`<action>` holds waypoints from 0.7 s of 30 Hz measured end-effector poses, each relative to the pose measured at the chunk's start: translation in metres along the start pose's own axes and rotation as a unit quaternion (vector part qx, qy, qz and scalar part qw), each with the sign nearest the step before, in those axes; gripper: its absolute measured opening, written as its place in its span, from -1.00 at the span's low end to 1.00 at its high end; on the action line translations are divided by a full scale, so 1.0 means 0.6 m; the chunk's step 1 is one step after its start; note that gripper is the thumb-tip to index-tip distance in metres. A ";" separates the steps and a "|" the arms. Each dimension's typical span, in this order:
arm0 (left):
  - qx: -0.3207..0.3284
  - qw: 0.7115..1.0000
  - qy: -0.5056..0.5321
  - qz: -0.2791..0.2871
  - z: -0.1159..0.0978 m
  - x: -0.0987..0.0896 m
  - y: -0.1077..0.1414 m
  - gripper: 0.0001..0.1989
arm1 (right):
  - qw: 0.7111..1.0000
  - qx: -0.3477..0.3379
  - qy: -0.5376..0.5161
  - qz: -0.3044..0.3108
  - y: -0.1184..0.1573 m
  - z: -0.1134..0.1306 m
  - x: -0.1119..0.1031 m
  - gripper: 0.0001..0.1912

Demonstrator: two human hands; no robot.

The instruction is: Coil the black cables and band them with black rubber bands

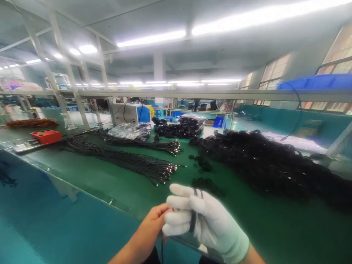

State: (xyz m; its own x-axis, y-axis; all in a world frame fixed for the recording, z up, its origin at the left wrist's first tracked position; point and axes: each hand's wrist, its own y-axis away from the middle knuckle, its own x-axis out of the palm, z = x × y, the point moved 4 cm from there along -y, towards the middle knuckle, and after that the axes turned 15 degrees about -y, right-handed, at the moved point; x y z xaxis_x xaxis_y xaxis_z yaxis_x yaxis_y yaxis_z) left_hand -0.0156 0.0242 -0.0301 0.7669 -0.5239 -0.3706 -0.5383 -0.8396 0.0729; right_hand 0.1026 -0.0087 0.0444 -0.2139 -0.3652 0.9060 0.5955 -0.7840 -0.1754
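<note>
Near the table's front edge, my right hand point(203, 220) wears a white glove, its fingers bent around a loop of black cable point(193, 221). Two thin dark strands cross its index finger. My left hand point(154, 223) is bare and touches the gloved fingertips; its own fingertips are mostly hidden behind them, so what they pinch cannot be made out. A dark cable hangs down below the hands. Beyond them, two bundles of long black cables point(123, 157) with shiny metal ends lie on the green table point(110, 187).
A large heap of black coiled cables point(264, 161) covers the right side. Farther back are clear plastic bags point(130, 131) and a grey-blue machine point(129, 113). A red control box point(46, 136) sits at left. A shelf beam point(176, 94) runs overhead, with a blue bin point(319, 82) on it.
</note>
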 end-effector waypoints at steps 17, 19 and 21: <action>0.240 0.813 -0.529 -0.052 -0.143 -0.057 0.020 -0.88 | 0.987 0.138 0.063 -0.045 0.022 -0.040 -0.064 -0.60; 0.232 0.855 -0.464 -0.012 -0.141 -0.069 0.010 -0.85 | 0.984 0.175 0.018 -0.036 0.023 -0.057 -0.063 -0.57; 0.211 0.912 -0.351 0.037 -0.128 -0.072 -0.002 -0.82 | 0.981 0.191 -0.018 -0.026 0.023 -0.073 -0.058 -0.57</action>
State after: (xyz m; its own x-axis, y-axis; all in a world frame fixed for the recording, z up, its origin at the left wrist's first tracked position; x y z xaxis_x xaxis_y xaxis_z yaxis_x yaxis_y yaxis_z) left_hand -0.0214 0.0367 0.0573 0.3903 -0.2319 -0.8910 -0.7799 -0.5975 -0.1861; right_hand 0.0845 -0.0284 -0.0064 -0.2284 -0.3058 0.9243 0.8327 -0.5532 0.0228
